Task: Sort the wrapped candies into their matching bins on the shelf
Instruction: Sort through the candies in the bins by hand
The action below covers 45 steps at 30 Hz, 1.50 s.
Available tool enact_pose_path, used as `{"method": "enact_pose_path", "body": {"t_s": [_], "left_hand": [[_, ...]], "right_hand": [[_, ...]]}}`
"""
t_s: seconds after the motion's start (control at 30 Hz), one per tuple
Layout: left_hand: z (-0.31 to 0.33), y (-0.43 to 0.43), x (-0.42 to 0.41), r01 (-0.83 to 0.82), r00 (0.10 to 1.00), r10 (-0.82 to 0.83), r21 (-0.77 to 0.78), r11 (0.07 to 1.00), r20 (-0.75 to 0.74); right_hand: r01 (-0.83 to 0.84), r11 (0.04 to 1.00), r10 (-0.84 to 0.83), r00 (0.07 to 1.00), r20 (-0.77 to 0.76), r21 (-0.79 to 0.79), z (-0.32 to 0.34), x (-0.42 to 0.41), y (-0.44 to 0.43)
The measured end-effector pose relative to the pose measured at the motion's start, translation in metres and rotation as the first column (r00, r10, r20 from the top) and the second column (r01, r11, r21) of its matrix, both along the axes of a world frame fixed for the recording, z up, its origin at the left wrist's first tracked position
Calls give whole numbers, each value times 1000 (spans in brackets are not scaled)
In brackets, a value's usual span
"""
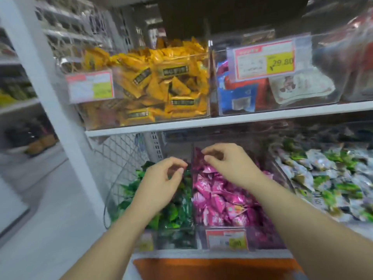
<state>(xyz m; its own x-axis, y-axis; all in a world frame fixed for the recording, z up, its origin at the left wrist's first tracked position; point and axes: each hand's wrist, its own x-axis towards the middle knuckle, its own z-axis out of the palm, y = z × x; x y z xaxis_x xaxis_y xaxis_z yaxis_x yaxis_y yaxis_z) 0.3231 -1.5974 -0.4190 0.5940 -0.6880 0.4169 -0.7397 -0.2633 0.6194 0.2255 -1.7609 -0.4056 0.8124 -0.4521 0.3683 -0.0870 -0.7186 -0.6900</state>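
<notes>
On the lower shelf a clear bin of green wrapped candies (177,211) stands left of a clear bin of pink wrapped candies (220,201). My left hand (161,182) hovers over the green bin with fingers loosely curled, and I see nothing in it. Over the back of the pink bin my right hand (228,162) hangs with thumb and forefinger close together; no candy shows between them. Further right lies a bin of white-and-green candies (327,178).
The upper shelf (222,120) carries a clear bin of yellow candies (161,81) and a bin of mixed red, blue and white packets (272,87) with a price tag (264,59). A wire mesh panel (119,158) closes the left side beside a white post (50,87).
</notes>
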Motion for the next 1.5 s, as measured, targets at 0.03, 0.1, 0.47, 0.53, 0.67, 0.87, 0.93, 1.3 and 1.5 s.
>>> {"method": "enact_pose_path", "body": {"t_s": [0.03,0.1,0.47,0.53,0.67,0.87,0.93,1.3,1.5], "left_hand": [[0,2,12,-5,999,5,12,1000,-43],[4,2,33,11,989,-5,34,999,-149],[16,-67,104,188,982,-150,612,768,-113],[14,-77,108,209,978,-169,635,743,-125],[6,-87,114,287,958,-200,738,611,-207],[5,-78,122,271,959,-197,865,422,-204],[9,-74,127,229,965,-208,895,384,-158],[20,-48,134,141,979,-187,938,317,-85],[27,-34,135,86,993,-109,935,344,-51]], "right_hand": [[-31,999,32,999,-31,8,-3,8,0],[-92,993,99,991,-90,75,-7,22,-3],[-190,942,241,957,-162,275,-19,66,-32],[-189,937,239,960,-144,295,-21,69,-35],[-213,936,261,954,-148,279,-23,71,-40],[-188,952,240,948,-207,242,-21,70,-42],[-193,951,247,944,-217,243,-19,69,-40],[-193,953,247,941,-230,233,-18,66,-35],[-196,949,254,939,-231,248,-17,66,-34]]}}
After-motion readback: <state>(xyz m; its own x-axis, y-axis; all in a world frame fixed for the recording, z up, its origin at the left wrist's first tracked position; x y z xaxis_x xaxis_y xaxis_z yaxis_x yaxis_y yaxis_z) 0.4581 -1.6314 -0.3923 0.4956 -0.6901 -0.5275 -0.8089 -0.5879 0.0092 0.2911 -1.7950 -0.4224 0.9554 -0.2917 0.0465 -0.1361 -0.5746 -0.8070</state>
